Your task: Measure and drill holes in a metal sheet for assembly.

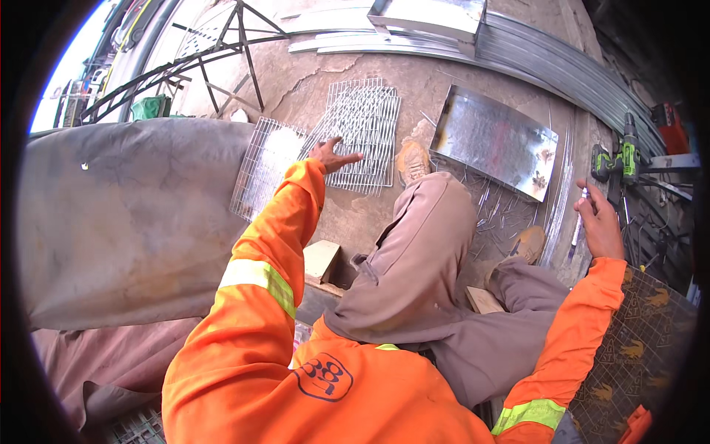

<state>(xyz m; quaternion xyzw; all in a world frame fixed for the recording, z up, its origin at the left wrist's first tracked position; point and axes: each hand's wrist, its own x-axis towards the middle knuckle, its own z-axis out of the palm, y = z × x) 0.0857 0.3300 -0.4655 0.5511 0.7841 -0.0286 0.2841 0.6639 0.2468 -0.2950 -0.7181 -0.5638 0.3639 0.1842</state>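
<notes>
Left hand [330, 155] on upright-running wire grid [362, 133].

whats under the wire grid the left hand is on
Bare concrete ground shows through the wire grid under the left hand. A second grid lies beside it; whether their edges overlap is unclear.

Wire mesh panel [361, 133]: silvery rect. grid, flat on concrete, slightly skewed, beside 2nd mesh [264, 176] at its left. Thin pale marker-like stick [579, 222]: roughly upright, near drill.
</notes>
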